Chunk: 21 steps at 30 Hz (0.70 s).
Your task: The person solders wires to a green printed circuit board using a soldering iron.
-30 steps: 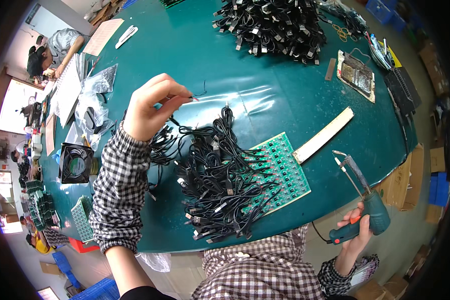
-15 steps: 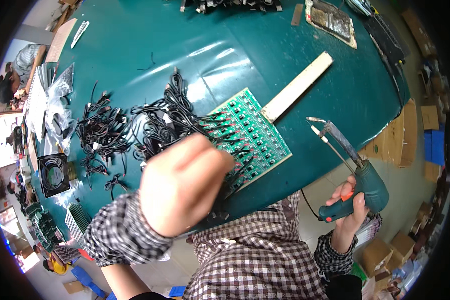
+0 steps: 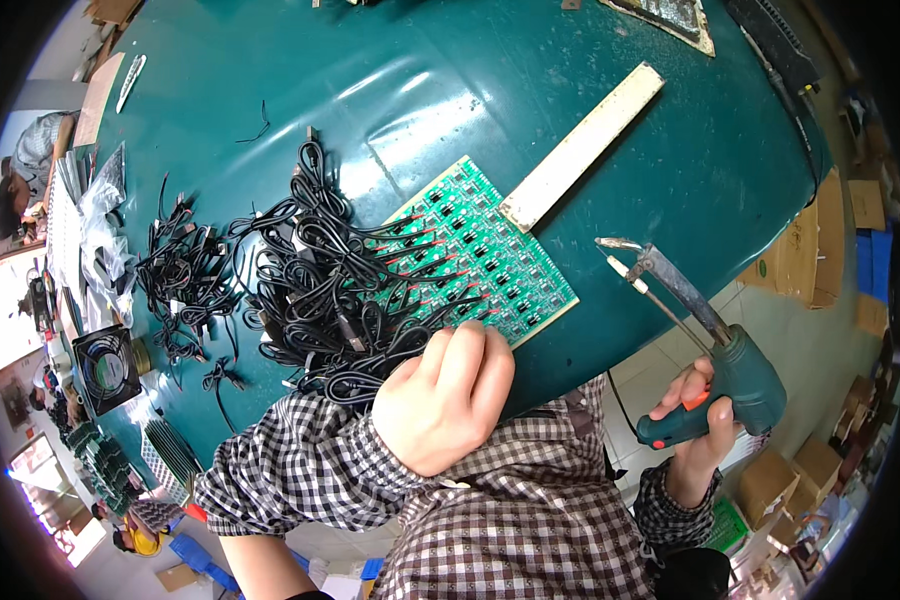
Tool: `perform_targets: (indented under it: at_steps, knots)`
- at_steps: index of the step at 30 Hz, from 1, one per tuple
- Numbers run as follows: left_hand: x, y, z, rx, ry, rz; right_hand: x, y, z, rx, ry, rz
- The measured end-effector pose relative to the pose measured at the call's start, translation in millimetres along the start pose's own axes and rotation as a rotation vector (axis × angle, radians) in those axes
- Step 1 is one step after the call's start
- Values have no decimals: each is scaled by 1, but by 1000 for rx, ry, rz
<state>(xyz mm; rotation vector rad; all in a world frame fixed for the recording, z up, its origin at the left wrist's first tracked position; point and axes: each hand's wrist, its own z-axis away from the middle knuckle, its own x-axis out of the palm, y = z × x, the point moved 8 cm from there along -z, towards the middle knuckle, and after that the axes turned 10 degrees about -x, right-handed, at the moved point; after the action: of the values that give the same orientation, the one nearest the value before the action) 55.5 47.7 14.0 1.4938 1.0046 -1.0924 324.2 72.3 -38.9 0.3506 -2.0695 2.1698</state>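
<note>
My left hand [image 3: 448,398] is closed, its fingers curled down at the near edge of a green circuit board [image 3: 515,268]; whatever it grips is hidden beneath them. Black cables [image 3: 335,265], bundled in coils, have their thin red and black ends on the board in rows. My right hand [image 3: 705,420] is wrapped round the handle of a green soldering gun [image 3: 745,385], one finger at its orange trigger. The iron's metal tip and a thin white-ended tube beside it point up and left, off the board's right side, touching nothing.
A long whitish bar [image 3: 585,150] lies against the board's far edge. More loose cables [image 3: 185,270] lie to the left, near a black fan [image 3: 110,370] and plastic bags [image 3: 105,225]. A stained tray [image 3: 675,20] is at the far right. Cardboard boxes [image 3: 795,250] stand beyond the table's right edge.
My left hand has come down from above the cables to the right, onto the board's near edge, uncovering more coils. The soldering gun has barely moved. The view has shifted slightly.
</note>
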Motion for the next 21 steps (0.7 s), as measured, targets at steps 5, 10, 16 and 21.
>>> perform_targets:
  at_steps: [5, 10, 16, 21]
  knots:
    - [3, -2, 3, -64, -109, -28, -3, 1, 2, -3, 3, 8]
    - [-9, -9, 0, -53, 9, 64, -2, 0, 2, -11, 7, 20]
    - [2, -5, -2, 32, -21, 27, 4, -5, 3, 3, -27, 35]
    - [-3, -5, -5, 62, 52, 70, 8, -3, 7, 66, -73, 4]
